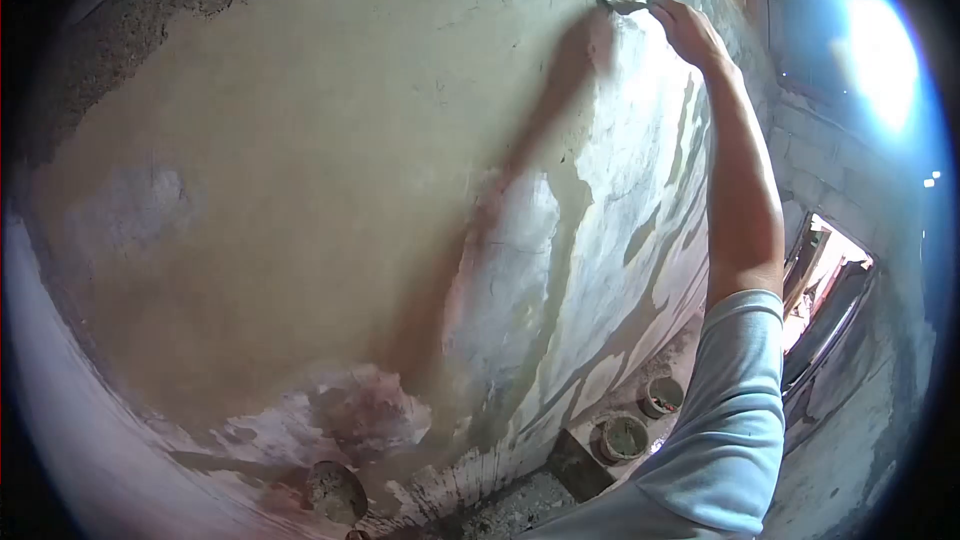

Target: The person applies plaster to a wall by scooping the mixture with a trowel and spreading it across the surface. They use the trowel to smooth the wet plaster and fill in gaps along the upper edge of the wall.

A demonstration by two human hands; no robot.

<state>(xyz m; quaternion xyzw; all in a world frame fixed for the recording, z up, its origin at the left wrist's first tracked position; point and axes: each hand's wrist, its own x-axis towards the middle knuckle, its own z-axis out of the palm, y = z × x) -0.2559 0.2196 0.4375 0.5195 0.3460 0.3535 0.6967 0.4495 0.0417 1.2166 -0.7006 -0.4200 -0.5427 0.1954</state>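
My right hand point(690, 35) is raised high at the upper right, its fingers closed round a trowel point(625, 6). The trowel's blade lies against the top of the plastered wall point(330, 140), beside a rough grey patch of mortar. At the bottom edge is a round, shallow pan-like thing point(337, 493) with grey material in it. A small rounded shape just below it may be part of my left hand point(357, 535), but its fingers are hidden. The wall is smooth and beige on the left, pale and streaked with drips on the right.
Two buckets, one with grey mix point(624, 437) and another behind it point(663, 396), stand low by the wall's foot. Coarse unsmoothed render point(180, 0) runs along the top left. At right are a block wall point(815, 155), a bright light and an opening point(825, 285).
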